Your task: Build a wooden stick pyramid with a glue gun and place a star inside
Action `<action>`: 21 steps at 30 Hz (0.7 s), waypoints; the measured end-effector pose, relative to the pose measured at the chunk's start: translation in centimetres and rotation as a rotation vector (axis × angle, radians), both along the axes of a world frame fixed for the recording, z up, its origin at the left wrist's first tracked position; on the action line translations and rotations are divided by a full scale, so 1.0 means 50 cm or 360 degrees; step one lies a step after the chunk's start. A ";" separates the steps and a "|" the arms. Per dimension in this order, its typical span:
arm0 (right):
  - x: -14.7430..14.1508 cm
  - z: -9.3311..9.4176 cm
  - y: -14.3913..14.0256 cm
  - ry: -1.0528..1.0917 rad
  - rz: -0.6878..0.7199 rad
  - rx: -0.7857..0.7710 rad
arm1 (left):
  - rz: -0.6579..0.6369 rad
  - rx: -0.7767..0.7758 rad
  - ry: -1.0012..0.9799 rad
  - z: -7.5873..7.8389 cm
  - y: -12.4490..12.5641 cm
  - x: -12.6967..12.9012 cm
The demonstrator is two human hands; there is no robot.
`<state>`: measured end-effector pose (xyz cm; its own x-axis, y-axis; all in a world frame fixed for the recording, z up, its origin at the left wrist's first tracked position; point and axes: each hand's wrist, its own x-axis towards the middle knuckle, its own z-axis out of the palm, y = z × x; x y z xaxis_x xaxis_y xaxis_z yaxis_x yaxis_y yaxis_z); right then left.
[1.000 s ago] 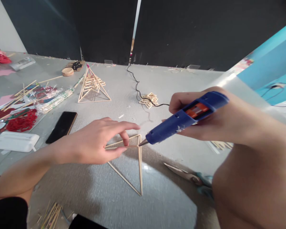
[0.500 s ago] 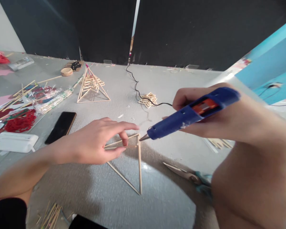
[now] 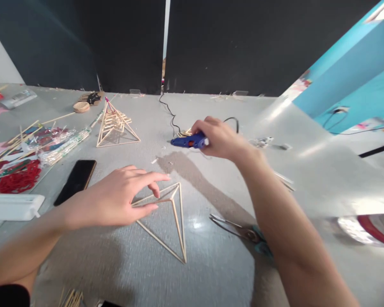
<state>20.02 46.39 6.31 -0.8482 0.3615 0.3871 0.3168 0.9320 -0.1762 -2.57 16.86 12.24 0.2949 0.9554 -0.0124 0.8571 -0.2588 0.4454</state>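
A triangular frame of thin wooden sticks (image 3: 178, 226) is on the grey table, with short sticks meeting at a raised corner. Over its left side, my left hand (image 3: 124, 196) has thumb and fingers spread apart; whether the thumb touches a stick I cannot tell. Farther back, my right hand (image 3: 219, 138) grips a blue hot glue gun (image 3: 188, 141), its nozzle pointing left and clear of the frame. Behind the gun, a small stick piece (image 3: 187, 131) is mostly hidden. Scissors (image 3: 249, 233) lie under my right forearm, their handles partly covered.
A stick pyramid (image 3: 118, 143) stands at the back left. Left of my hand are a phone (image 3: 76, 181), a white box (image 3: 14, 207), red yarn (image 3: 21, 177) and bagged craft supplies. The gun's black cord (image 3: 172, 113) runs toward the dark back panel. A blurred roll (image 3: 355, 230) sits at right.
My right hand has carried the glue gun back, away from the frame's corner. A stick that lay along the frame's right side now leans apart from it. My left hand stays near the frame.
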 end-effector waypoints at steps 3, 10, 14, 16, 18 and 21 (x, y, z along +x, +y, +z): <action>-0.045 -0.072 0.010 -0.0170 0.0050 0.0038 | 0.0014 -0.0042 0.0035 0.000 0.003 -0.003; -0.059 -0.068 -0.019 -0.0338 0.0092 -0.0014 | -0.0093 -0.0029 0.0073 0.000 0.009 -0.005; -0.014 0.022 -0.134 -0.0209 0.0135 -0.0092 | -0.0114 -0.0024 -0.0034 -0.006 0.014 -0.005; 0.014 0.055 -0.223 0.0094 0.0298 -0.0425 | -0.0140 -0.0021 -0.0123 -0.010 0.017 -0.005; 0.039 0.065 -0.301 0.0234 0.0372 -0.0588 | -0.0162 -0.0023 -0.0204 -0.015 0.019 -0.006; 0.064 0.035 -0.347 0.0231 0.0251 -0.0519 | -0.0179 -0.0024 -0.0275 -0.023 0.021 -0.009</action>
<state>23.21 29.04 8.07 -0.8480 0.3551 0.3934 0.1243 0.8549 -0.5037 -3.04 17.91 11.10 0.3990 0.9163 0.0337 0.7336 -0.3410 0.5878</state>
